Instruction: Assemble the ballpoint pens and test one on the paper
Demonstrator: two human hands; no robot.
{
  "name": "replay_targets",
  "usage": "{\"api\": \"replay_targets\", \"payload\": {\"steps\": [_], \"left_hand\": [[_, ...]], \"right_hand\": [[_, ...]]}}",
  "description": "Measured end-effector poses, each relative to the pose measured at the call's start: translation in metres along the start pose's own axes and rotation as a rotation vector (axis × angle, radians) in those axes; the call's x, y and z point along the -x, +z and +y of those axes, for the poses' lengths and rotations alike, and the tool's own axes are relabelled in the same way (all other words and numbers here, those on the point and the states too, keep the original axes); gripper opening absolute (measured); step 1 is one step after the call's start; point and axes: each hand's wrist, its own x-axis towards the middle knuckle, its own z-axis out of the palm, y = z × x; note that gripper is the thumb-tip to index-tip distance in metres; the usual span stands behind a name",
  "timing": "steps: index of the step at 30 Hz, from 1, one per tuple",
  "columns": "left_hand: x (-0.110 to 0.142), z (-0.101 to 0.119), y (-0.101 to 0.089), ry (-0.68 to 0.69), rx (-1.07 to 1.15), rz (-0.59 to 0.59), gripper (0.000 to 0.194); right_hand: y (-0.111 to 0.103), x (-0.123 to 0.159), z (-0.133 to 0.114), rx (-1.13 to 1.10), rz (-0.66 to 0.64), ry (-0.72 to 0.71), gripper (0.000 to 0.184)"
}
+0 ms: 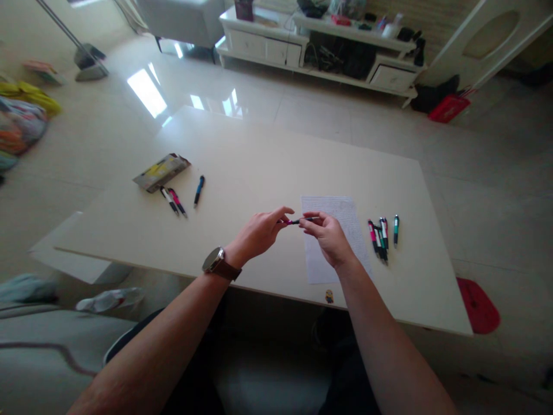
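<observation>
Between my two hands, above the table, is a pen (295,222) with a dark grip and a pinkish-purple part. My left hand (261,231), with a watch on its wrist, pinches the pinkish end. Fingertips of my right hand (325,231) close on the dark end. Beneath the right hand lies a lined sheet of paper (319,265) covered in rows of marks. Several pens (378,239) lie bunched right of the paper, and a teal pen (396,230) is beside them. On the left are a blue pen (199,191) and a white and a pink pen (177,202).
A grey and yellow box (162,172) lies at the table's left. A small cartoon sticker (329,296) is near the front edge of the white table (268,161). Beyond stand a TV cabinet (263,46) and a grey seat (184,23). Something red (478,305) sticks out at right.
</observation>
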Motion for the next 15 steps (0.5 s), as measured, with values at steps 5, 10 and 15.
{"api": "replay_targets", "payload": {"steps": [5, 10, 15], "left_hand": [[0.0, 0.001, 0.0, -0.005, 0.019, -0.002, 0.031], [-0.001, 0.0, -0.001, -0.025, 0.026, -0.003, 0.032], [0.001, -0.011, 0.001, -0.094, -0.037, 0.011, 0.033]], "right_hand": [[0.007, 0.001, 0.004, -0.033, -0.055, 0.012, 0.033], [0.008, -0.002, 0.005, -0.157, 0.047, -0.065, 0.031], [0.004, -0.005, 0.004, -0.217, 0.15, -0.15, 0.028]]}}
